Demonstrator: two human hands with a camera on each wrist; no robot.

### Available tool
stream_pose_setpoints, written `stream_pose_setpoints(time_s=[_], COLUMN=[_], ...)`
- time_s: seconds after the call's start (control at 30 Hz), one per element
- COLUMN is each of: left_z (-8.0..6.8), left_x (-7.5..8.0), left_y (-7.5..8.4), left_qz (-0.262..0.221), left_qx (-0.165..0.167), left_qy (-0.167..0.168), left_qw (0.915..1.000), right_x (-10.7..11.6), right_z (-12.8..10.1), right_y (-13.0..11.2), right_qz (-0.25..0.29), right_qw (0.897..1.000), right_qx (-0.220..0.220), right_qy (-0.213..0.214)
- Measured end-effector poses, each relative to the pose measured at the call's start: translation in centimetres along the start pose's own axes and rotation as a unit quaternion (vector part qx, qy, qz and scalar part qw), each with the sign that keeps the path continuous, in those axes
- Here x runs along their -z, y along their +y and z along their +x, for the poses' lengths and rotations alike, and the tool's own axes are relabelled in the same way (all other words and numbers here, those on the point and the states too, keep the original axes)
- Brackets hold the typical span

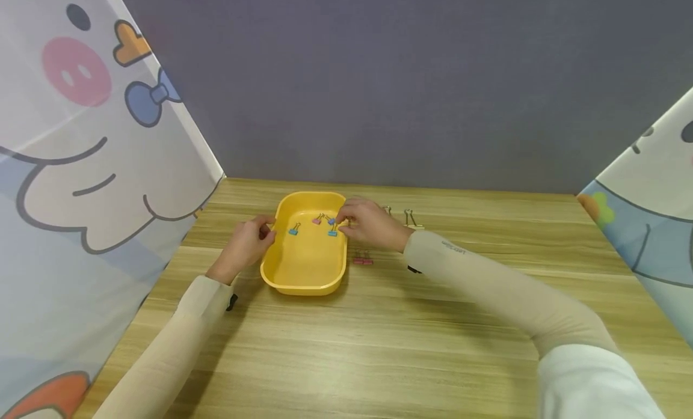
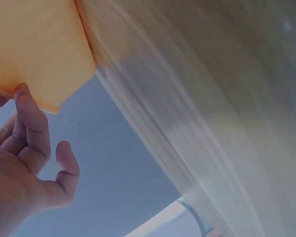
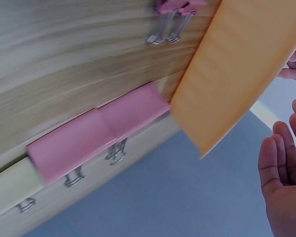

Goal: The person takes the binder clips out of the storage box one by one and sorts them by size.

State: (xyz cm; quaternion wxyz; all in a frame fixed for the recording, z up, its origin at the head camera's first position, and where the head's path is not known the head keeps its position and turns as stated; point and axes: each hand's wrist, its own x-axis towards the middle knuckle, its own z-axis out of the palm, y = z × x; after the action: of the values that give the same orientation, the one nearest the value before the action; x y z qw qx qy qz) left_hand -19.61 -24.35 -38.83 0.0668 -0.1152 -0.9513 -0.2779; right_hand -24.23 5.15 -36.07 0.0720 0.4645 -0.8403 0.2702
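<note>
A yellow plastic tray (image 1: 305, 264) lies on the wooden table, and its orange-looking outer wall (image 2: 34, 44) (image 3: 237, 74) fills part of both wrist views. Inside it lie a blue binder clip (image 1: 294, 229), a pink one (image 1: 317, 219) and another blue one (image 1: 332, 230). My left hand (image 1: 250, 238) rests against the tray's left rim, with a loosely curled fingertip (image 2: 23, 96) touching the edge and the thumb apart. My right hand (image 1: 369, 223) hovers over the right rim near the blue clip. Its fingers (image 3: 276, 173) look relaxed and hold nothing.
Two small pink clips (image 1: 363, 259) (image 3: 175, 7) lie on the table right of the tray. More clips (image 1: 409, 217) lie behind the right hand; up close I see pink ones (image 3: 98, 133) and a cream one (image 3: 10, 187). Cartoon-print curtains flank the table, with a grey wall behind.
</note>
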Motion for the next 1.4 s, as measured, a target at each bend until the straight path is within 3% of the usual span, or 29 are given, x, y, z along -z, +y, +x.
stream_pose_setpoints(time_s=[0.5, 0.8, 1.1, 1.4], left_z=[0.1, 0.1, 0.0, 0.1], left_x=[-0.1, -0.1, 0.0, 0.0], left_y=[-0.1, -0.2, -0.2, -0.3], left_qz=[-0.004, -0.004, -0.007, -0.006], left_qx=[-0.003, -0.006, -0.004, 0.0], left_qy=[0.003, 0.009, 0.005, 0.002], left_qw=[1.0, 0.9999, 1.0, 1.0], right_x=[-2.2, -2.8, -3.8, -4.5], right_z=[3.0, 4.0, 4.6, 5.1], right_y=[-0.3, -0.2, -0.9, -1.2], right_qz=[0.027, -0.003, -0.037, -0.112], right_qw=[0.996, 0.981, 0.97, 0.961], right_qx=[-0.039, -0.101, -0.165, -0.18], right_qy=[-0.078, -0.168, -0.175, -0.176])
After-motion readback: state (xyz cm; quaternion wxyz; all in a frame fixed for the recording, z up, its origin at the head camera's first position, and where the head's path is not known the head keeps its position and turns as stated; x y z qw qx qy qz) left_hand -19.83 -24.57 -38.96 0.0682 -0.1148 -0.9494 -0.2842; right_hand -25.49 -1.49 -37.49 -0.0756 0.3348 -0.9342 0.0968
